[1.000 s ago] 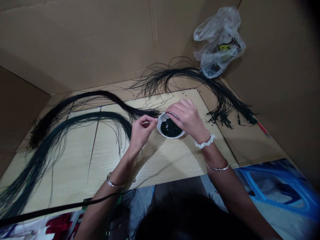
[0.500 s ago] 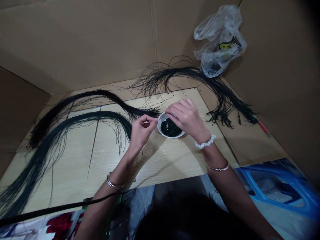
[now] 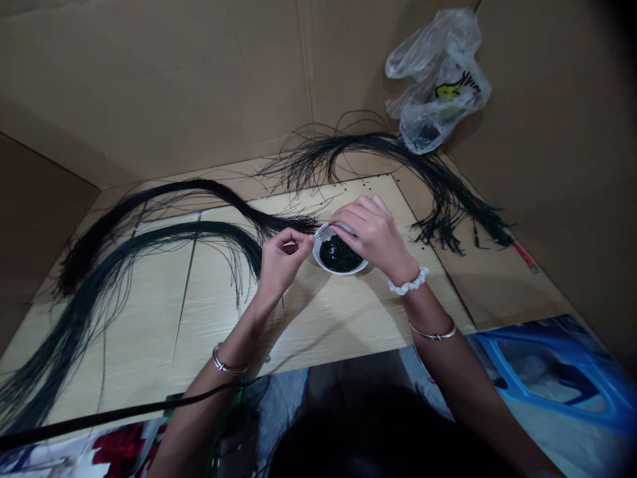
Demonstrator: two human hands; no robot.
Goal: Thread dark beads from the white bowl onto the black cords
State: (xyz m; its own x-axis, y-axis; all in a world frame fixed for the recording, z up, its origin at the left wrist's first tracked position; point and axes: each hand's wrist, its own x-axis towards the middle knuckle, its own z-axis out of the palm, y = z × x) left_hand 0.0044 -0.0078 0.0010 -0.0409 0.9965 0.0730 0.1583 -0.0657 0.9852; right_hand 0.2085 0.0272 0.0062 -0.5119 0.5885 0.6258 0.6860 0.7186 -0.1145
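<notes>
A small white bowl [image 3: 365, 266] filled with tiny dark green beads [image 3: 340, 255] stands on the table. Over its left rim my left hand [image 3: 284, 260] pinches a thin strand [image 3: 322, 231] between thumb and forefinger. My right hand [image 3: 371, 232] reaches over the bowl's upper right side, its fingertips closed at the other end of that short stretch of strand. Anything as small as a bead in the right fingertips is too tiny to make out. Behind my left wrist lies a bundle of dark green strands [image 3: 164, 238], its near end partly covered by the hand.
A black strand bundle [image 3: 199, 189] lies behind the green one. Another bundle [image 3: 378, 143], with knotted ends and a red-handled tool [image 3: 526, 257], is at the right. A clear plastic bag [image 3: 438, 86] rests against the cardboard wall [image 3: 199, 86]. A black cable [image 3: 124, 413] crosses the front left.
</notes>
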